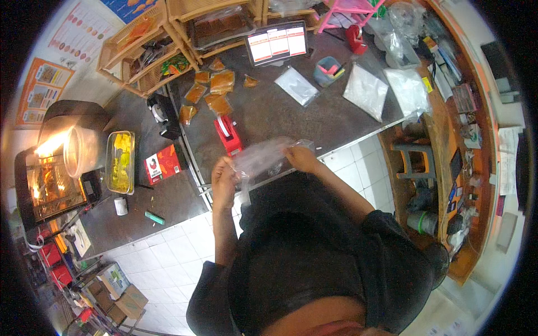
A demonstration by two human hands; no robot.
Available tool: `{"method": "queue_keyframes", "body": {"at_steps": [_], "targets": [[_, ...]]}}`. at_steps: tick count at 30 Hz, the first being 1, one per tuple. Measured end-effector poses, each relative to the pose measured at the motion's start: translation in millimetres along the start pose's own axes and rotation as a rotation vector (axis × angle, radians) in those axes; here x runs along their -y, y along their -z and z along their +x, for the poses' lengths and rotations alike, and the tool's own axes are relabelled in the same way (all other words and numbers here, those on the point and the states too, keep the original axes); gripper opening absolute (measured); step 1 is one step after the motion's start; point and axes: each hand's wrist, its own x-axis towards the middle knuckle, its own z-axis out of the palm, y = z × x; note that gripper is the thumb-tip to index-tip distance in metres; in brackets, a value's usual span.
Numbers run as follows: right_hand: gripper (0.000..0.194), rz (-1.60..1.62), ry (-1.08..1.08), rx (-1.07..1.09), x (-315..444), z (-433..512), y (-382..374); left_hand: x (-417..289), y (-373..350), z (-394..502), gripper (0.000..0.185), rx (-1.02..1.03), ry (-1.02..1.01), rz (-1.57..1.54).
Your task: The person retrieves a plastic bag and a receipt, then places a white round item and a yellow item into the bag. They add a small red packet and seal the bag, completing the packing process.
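Note:
A clear plastic bag (265, 157) is stretched between my two hands above the front edge of the dark counter. My left hand (224, 180) grips its left end, and a strip of the plastic hangs below. At the other end my right hand (303, 158) pinches the plastic. Just behind the bag stands a red tape dispenser (228, 133). Beyond it lie several small clear packets of orange-brown sauce (222, 81). A stack of clear plastic bags (296, 86) rests on the counter farther back, right of the packets.
At the left are a glass dish of yellow pieces (120, 163), a black tape dispenser (162, 115), a red card (162, 164) and a lit display case (54, 180). A tablet (277, 43), a blue-grey cup (329, 71) and wicker shelves (147, 63) stand at the back.

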Motion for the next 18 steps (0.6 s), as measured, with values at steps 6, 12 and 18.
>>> {"method": "queue_keyframes", "body": {"at_steps": [6, 12, 18], "targets": [[0.075, -0.208, 0.046, -0.257, 43, -11, 5, 73, 32, -28, 0.038, -0.128, -0.089, 0.031], [0.105, -0.388, 0.187, -0.304, 67, -27, 31, 69, 25, -9, 0.051, -0.811, -0.653, 0.783], [0.066, 0.298, 0.687, 0.938, 5, 17, 130, 57, -7, -42, 0.039, -0.614, -0.177, 0.67]]}}
